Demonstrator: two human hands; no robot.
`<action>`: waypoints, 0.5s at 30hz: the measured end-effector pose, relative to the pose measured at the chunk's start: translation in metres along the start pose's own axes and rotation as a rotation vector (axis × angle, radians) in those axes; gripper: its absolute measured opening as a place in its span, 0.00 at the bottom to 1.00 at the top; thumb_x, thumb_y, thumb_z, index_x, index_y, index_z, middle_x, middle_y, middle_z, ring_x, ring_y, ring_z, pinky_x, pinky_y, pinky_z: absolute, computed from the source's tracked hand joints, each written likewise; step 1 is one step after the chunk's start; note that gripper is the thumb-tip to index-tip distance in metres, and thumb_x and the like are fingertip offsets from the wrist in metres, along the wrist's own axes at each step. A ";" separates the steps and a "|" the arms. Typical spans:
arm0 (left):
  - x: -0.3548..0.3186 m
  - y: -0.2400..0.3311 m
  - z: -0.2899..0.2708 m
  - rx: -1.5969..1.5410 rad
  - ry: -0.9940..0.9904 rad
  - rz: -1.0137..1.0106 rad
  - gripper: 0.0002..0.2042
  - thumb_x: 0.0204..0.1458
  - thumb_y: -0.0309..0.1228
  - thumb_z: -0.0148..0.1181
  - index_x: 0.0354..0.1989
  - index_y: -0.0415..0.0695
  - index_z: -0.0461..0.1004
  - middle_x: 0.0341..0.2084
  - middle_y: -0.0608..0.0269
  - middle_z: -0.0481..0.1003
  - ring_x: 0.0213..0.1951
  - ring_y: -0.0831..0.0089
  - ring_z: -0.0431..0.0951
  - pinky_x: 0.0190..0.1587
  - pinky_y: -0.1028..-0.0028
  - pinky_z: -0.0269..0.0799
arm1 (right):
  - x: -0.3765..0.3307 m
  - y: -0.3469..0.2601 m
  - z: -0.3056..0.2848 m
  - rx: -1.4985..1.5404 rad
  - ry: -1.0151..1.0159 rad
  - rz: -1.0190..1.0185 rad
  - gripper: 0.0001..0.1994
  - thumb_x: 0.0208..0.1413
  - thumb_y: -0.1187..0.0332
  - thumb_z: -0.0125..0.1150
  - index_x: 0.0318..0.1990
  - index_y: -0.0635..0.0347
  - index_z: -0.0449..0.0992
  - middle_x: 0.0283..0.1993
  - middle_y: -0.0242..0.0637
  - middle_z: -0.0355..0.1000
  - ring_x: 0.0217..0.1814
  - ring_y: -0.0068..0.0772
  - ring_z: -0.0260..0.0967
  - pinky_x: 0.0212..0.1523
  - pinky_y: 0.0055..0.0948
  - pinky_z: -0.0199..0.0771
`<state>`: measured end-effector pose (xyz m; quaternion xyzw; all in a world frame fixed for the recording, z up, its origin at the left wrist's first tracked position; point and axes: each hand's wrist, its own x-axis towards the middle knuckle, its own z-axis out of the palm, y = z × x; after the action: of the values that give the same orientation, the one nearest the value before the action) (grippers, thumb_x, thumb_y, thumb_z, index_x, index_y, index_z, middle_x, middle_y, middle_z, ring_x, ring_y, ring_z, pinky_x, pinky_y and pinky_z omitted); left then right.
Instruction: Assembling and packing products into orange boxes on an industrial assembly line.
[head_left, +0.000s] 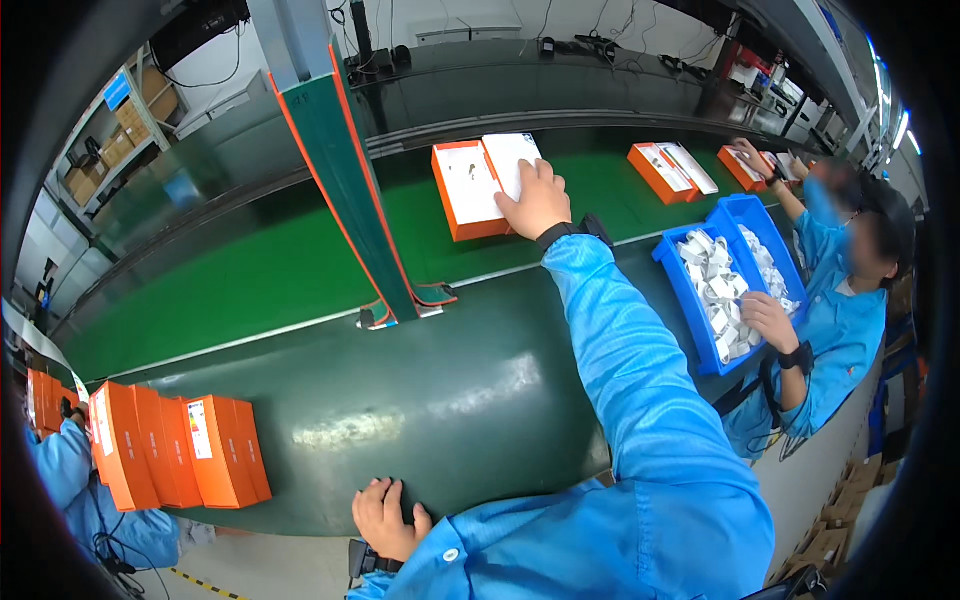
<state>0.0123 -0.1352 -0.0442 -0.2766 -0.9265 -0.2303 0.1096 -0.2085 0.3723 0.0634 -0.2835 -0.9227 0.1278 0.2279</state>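
Note:
My right hand (541,205) reaches far forward, its thumb and fingers bent over the near right part of a white panel (511,150). That panel lies against an open orange box (460,222) with a white inside, where a few small dark marks or parts show. The box sits on the green belt (410,215). Whatever the fingertips press on underneath is hidden. My left hand (388,520) rests at the near edge of the dark green worktable (430,440), fingers lying on the surface with nothing in them.
Several orange boxes (180,455) stand at the left by another person's sleeve (65,470). A green post (350,190) rises left of the open box. At right, a co-worker (840,330) reaches into a blue bin (715,365) of white parts. More open boxes (668,175) lie beyond.

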 end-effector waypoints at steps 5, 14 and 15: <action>-0.002 -0.001 0.000 -0.019 -0.002 -0.009 0.29 0.40 0.37 0.70 0.54 0.42 0.80 0.57 0.51 0.76 0.63 0.47 0.75 0.68 0.39 0.63 | 0.022 0.001 0.030 -0.049 -0.089 0.059 0.39 0.59 0.48 0.68 0.74 0.56 0.68 0.79 0.55 0.59 0.74 0.64 0.63 0.72 0.53 0.68; 0.002 0.012 -0.011 -0.048 0.070 -0.071 0.25 0.46 0.40 0.68 0.53 0.45 0.81 0.54 0.54 0.79 0.58 0.50 0.78 0.66 0.42 0.66 | 0.007 0.014 0.037 -0.218 -0.032 -0.135 0.36 0.59 0.43 0.66 0.69 0.54 0.74 0.70 0.53 0.71 0.73 0.58 0.67 0.67 0.58 0.72; 0.009 0.012 -0.015 -0.062 0.023 -0.055 0.24 0.46 0.39 0.68 0.53 0.45 0.81 0.54 0.54 0.79 0.60 0.50 0.78 0.66 0.42 0.67 | -0.003 0.026 0.025 -0.157 0.076 -0.220 0.33 0.57 0.49 0.70 0.65 0.59 0.76 0.66 0.56 0.74 0.68 0.61 0.71 0.66 0.54 0.74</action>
<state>0.0130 -0.1294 -0.0241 -0.2518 -0.9248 -0.2649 0.1053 -0.2061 0.3890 0.0313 -0.2024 -0.9460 0.0186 0.2524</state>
